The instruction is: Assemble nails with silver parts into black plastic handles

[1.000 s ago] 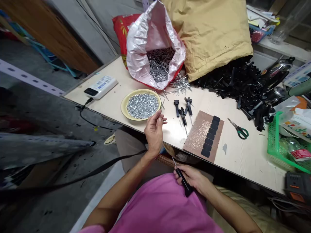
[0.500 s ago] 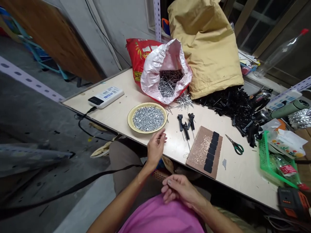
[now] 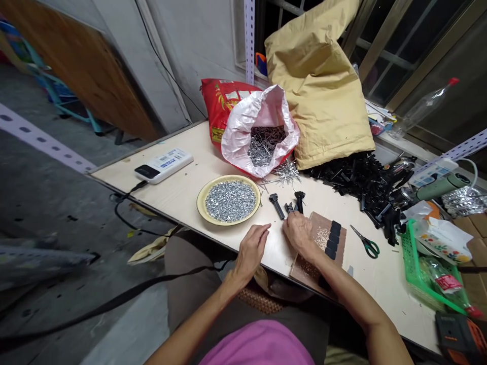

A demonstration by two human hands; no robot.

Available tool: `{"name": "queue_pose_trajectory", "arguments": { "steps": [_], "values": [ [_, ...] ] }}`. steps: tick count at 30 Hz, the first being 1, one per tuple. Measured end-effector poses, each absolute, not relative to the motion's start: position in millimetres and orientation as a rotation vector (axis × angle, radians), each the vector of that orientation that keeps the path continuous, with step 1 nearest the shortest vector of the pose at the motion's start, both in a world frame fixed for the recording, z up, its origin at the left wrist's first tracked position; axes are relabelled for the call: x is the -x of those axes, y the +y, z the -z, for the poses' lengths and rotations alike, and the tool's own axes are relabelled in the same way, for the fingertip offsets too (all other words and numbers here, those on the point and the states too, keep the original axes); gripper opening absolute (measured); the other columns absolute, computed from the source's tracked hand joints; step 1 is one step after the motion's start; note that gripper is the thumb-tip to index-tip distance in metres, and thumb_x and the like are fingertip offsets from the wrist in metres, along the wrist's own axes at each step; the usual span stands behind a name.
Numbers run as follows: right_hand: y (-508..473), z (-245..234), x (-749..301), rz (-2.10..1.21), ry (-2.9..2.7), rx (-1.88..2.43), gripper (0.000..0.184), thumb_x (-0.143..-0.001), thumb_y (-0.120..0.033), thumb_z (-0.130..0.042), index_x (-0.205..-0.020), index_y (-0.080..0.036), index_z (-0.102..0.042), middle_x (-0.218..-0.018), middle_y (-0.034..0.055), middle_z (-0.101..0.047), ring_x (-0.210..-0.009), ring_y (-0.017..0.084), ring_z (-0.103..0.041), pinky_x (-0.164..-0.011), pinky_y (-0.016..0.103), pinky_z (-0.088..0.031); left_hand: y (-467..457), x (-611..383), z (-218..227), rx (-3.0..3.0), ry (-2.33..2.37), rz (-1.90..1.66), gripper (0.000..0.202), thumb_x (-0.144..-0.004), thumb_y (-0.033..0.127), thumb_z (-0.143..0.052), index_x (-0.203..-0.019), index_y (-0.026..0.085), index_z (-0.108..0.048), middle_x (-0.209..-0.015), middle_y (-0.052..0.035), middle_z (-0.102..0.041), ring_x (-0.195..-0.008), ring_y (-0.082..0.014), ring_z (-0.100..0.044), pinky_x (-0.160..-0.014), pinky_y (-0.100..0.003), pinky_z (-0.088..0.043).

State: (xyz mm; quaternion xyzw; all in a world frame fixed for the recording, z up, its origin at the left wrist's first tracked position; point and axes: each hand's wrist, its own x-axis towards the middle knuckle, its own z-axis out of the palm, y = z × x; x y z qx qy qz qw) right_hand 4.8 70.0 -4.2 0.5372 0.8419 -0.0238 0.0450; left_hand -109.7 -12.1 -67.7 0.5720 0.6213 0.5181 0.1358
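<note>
My left hand [image 3: 253,247] rests on the table's near edge just right of a yellow plate [image 3: 201,203] heaped with small silver screws. Its fingertips are pinched together, and what is between them is too small to see. My right hand [image 3: 299,230] lies on the table beside it, fingers curled onto one of the black pieces with metal pins [image 3: 277,205] lying in a small group. The hand's heel covers the corner of a brown board [image 3: 317,230] that carries a row of black pads [image 3: 333,238].
A white-lined bag of nails [image 3: 266,137], a tan sack [image 3: 319,91] and a heap of black parts [image 3: 361,177] fill the back of the table. Green-handled scissors [image 3: 366,243], a green basket [image 3: 416,253] and a drill [image 3: 460,334] lie right; a white power bank [image 3: 163,165] lies left.
My right hand has come up from my lap, where it held a black piece one second ago, onto the table at the black pieces. The left hand has stayed near the plate.
</note>
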Motion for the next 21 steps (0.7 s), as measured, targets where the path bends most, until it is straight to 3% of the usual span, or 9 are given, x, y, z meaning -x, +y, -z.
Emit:
{"name": "queue_pose_trajectory", "arguments": {
  "steps": [6,10,15,18,21],
  "values": [
    [90,-25,-49,0.2,3.039,-1.807,0.015,-0.088,-0.02,-0.045,-0.083,-0.016,-0.057,-0.07,0.0053,-0.065,-0.056,0.015,-0.06,-0.05,0.026,-0.046,-11,121,72,-1.802,1.889,-1.39,0.025,-0.091,0.02,-0.041,-0.104,0.018,-0.062,-0.086,-0.0067,-0.063,-0.082,-0.0183,-0.061,-0.072,-0.03,-0.05],
    [94,-51,-75,0.398,3.382,-1.849,0.004,-0.079,-0.021,-0.054,-0.076,-0.019,-0.055,-0.083,0.0062,-0.069,-0.075,0.018,-0.066,-0.064,0.031,-0.052,-8,127,82,-1.938,2.029,-1.135,0.024,-0.09,0.019,-0.043,-0.099,0.018,-0.066,-0.079,-0.0058,-0.06,-0.076,-0.0185,-0.057,-0.066,-0.029,-0.048],
    [79,-69,-82,1.04,3.368,-2.056,0.004,-0.079,-0.021,-0.058,-0.076,-0.02,-0.054,-0.085,0.0035,-0.07,-0.081,0.017,-0.066,-0.073,0.033,-0.052,-6,124,76,-1.907,2.003,-1.153,0.022,-0.088,0.018,-0.047,-0.095,0.019,-0.068,-0.078,-0.006,-0.059,-0.075,-0.0181,-0.057,-0.066,-0.028,-0.048],
    [68,-65,-73,1.437,3.198,-1.756,0.003,-0.081,-0.021,-0.057,-0.08,-0.019,-0.059,-0.087,0.0041,-0.068,-0.084,0.017,-0.064,-0.074,0.032,-0.051,-16,119,55,-1.771,1.889,-1.384,0.024,-0.089,0.022,-0.047,-0.103,0.017,-0.067,-0.085,-0.0081,-0.064,-0.081,-0.0186,-0.06,-0.071,-0.03,-0.05],
    [59,-52,-56,1.584,3.044,-1.216,0.005,-0.079,-0.019,-0.06,-0.074,-0.018,-0.061,-0.09,0.0044,-0.064,-0.088,0.017,-0.06,-0.077,0.032,-0.049,-31,114,29,-1.589,1.743,-1.501,0.027,-0.088,0.026,-0.048,-0.107,0.02,-0.066,-0.102,-0.0091,-0.068,-0.099,-0.0211,-0.059,-0.087,-0.035,-0.047]
  ]
}}
